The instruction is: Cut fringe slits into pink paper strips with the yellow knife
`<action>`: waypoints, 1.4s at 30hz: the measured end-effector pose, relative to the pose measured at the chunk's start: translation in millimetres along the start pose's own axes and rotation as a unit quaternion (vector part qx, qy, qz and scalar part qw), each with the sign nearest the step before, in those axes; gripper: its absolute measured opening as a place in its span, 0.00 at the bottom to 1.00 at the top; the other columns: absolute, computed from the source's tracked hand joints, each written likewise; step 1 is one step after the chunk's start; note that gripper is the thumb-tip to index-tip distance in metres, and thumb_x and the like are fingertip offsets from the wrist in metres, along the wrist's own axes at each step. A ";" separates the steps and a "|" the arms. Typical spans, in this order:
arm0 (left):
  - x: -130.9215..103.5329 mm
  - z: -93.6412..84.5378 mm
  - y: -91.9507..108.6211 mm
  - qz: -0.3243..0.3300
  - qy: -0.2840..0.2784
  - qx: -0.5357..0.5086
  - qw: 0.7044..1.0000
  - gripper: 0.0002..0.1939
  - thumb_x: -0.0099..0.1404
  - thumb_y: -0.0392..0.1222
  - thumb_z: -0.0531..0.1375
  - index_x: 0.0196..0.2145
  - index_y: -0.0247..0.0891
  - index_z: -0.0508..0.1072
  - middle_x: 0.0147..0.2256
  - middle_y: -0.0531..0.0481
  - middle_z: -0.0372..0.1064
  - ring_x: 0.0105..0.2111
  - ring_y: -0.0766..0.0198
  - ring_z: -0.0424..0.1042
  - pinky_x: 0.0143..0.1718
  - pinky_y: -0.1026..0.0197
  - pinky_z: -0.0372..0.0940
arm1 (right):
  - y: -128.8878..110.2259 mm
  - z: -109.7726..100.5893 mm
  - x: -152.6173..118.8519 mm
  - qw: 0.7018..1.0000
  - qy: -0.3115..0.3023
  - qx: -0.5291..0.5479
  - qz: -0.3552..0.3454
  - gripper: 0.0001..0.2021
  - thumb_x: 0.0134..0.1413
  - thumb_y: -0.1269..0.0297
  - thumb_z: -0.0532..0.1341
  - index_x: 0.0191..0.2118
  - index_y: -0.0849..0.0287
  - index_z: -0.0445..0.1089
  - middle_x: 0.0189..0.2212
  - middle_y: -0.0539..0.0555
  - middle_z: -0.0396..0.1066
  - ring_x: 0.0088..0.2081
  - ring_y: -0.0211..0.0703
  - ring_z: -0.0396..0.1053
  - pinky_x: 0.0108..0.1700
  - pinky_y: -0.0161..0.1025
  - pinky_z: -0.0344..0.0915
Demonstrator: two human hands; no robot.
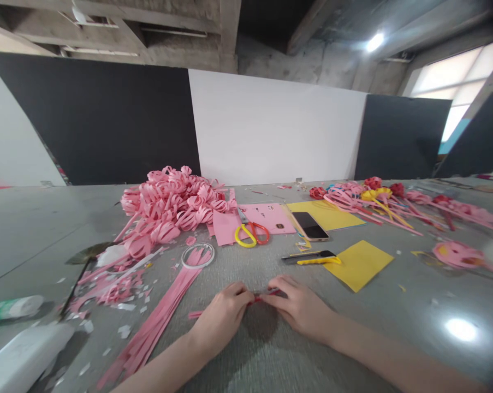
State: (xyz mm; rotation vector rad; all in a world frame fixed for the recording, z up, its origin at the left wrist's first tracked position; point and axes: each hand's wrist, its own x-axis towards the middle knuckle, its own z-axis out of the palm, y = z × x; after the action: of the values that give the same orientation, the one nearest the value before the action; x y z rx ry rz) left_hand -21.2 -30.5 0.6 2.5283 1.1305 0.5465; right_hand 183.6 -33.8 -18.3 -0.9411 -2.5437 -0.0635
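Note:
Both hands meet low in the middle of the view, over the grey table. My left hand (225, 311) is closed with its fingertips pinched on a thin pink paper strip (195, 315), whose end sticks out to the left. My right hand (297, 305) pinches the same narrow strip from the other side, a short reddish-pink stretch showing between the fingers. The rest of the strip is hidden by the hands. To the left lies a bundle of long pink strips (164, 316), with a white tape roll (183, 256) resting over its upper end.
Scissors (252, 234) lie on pink paper (225, 226), next to a phone (310, 225). A yellow-handled cutter (318, 260) touches a yellow sheet (364, 265). Curled pink paper flowers (168, 202) pile at the back left; more paper flowers (377, 194) lie right. A glue tube (15, 308) is left.

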 end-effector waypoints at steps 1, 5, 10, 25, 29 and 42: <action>0.2 0.1 -0.1 0.000 -0.001 -0.001 1.000 0.15 0.62 0.28 0.46 0.33 0.38 0.70 0.32 0.51 0.63 0.32 0.67 0.65 0.35 0.67 0.59 | 0.1 0.4 0.0 1.000 -0.002 0.001 0.001 0.14 0.56 0.71 0.48 0.46 0.55 0.64 0.38 0.56 0.61 0.41 0.42 0.59 0.42 0.43 0.59; 1.0 0.6 -0.4 0.013 -0.001 0.030 0.999 0.14 0.61 0.27 0.47 0.33 0.37 0.70 0.33 0.50 0.61 0.33 0.66 0.64 0.36 0.66 0.59 | -0.3 0.4 0.7 1.000 -0.006 0.015 0.016 0.14 0.54 0.73 0.49 0.43 0.55 0.66 0.38 0.55 0.61 0.40 0.41 0.59 0.41 0.40 0.60; -0.4 -3.2 7.1 0.009 0.011 0.165 0.986 0.14 0.58 0.23 0.48 0.31 0.37 0.69 0.35 0.48 0.59 0.36 0.61 0.62 0.36 0.60 0.60 | -0.7 2.2 0.8 1.000 0.002 -0.018 0.000 0.12 0.55 0.73 0.49 0.40 0.59 0.66 0.38 0.56 0.61 0.39 0.43 0.58 0.41 0.41 0.58; -19.3 6.1 36.6 -0.231 -0.041 0.381 0.894 0.18 0.53 0.19 0.47 0.33 0.33 0.70 0.30 0.41 0.65 0.30 0.52 0.67 0.22 0.60 0.64 | 0.0 6.7 -2.3 0.996 -0.026 -0.082 0.016 0.08 0.50 0.77 0.50 0.32 0.61 0.64 0.30 0.53 0.63 0.33 0.40 0.58 0.35 0.37 0.55; -21.5 4.8 36.7 -0.272 -0.074 0.435 0.855 0.20 0.54 0.18 0.44 0.33 0.32 0.70 0.29 0.40 0.66 0.29 0.53 0.69 0.21 0.62 0.64 | 0.0 9.6 -5.0 0.987 0.006 -0.124 0.102 0.06 0.47 0.76 0.51 0.29 0.60 0.62 0.30 0.52 0.63 0.32 0.40 0.58 0.33 0.37 0.52; -13.6 12.8 34.9 -0.023 -0.063 0.361 0.930 0.16 0.55 0.23 0.50 0.40 0.32 0.67 0.36 0.43 0.66 0.35 0.55 0.67 0.32 0.55 0.66 | -2.3 10.1 -3.9 0.992 -0.009 -0.090 0.092 0.06 0.47 0.77 0.51 0.29 0.60 0.62 0.30 0.52 0.62 0.33 0.40 0.58 0.33 0.36 0.54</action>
State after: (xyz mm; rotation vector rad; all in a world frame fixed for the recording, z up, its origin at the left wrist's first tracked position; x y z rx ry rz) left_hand -1.3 -64.7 1.5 3.0579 1.5471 -0.0857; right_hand 181.0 -36.1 -28.9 -1.2472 -2.4851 -0.2334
